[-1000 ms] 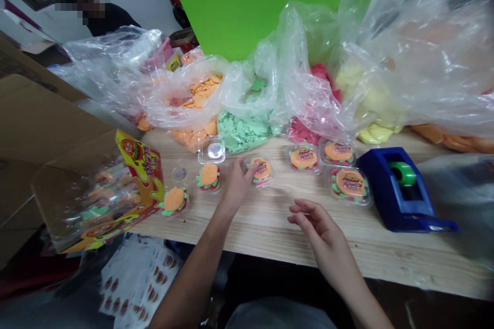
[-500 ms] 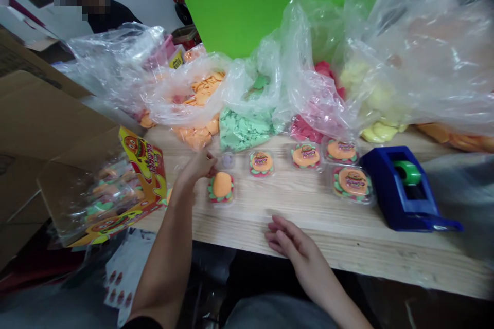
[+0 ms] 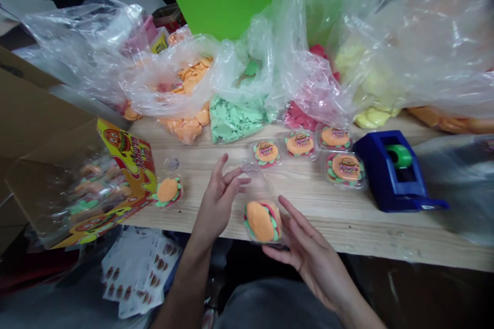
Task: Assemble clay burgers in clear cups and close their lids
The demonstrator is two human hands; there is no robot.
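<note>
My right hand (image 3: 309, 254) lies palm up at the table's near edge and holds a small clear clamshell container with a burger-shaped toy (image 3: 263, 221) in it. My left hand (image 3: 218, 200) is beside it, fingertips pinched on the container's raised clear lid (image 3: 252, 181). A second unlabelled burger toy (image 3: 169, 191) sits on the wooden table (image 3: 347, 221) to the left, with a loose clear lid (image 3: 172, 164) behind it. Several closed, stickered burger containers (image 3: 300, 143) stand in a row further back.
A blue tape dispenser (image 3: 389, 175) is at right. Clear bags of orange (image 3: 189, 82), green (image 3: 235, 118), red and yellow (image 3: 370, 113) pieces line the back. A yellow display box (image 3: 129, 162) and cardboard lie at left, sticker sheets (image 3: 142, 272) below. Another person is at top left.
My left hand has brought the burger container from the table's back toward me. My right hand turned palm up and took it from below. The lid is now raised.
</note>
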